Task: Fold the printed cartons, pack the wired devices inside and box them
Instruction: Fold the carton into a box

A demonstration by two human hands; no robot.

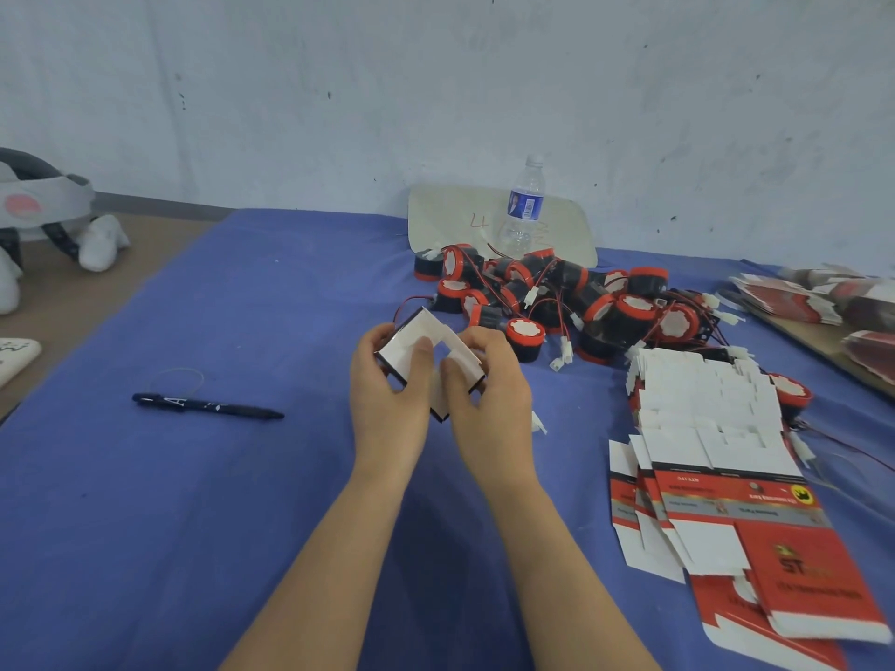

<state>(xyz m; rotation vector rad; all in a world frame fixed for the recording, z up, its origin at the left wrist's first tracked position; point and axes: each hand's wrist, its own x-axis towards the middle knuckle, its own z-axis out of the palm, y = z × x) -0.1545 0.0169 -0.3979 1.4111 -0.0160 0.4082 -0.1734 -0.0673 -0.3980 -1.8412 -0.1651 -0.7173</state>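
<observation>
I held one carton (420, 352) above the blue cloth (218, 477); my left hand (387, 394) and right hand (489, 389) both pinched its flaps; wired devices (557, 297) lay heaped beyond.

pen (208, 406) on blue cloth (242, 477) | water bottle (522, 208) by wall (339, 89)

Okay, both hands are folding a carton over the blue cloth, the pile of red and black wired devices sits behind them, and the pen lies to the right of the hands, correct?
Not quite: the head view shows the pen to the left of the hands, not the right. The rest stands: the left hand and right hand hold the carton over the blue cloth, wired devices piled behind.
</observation>
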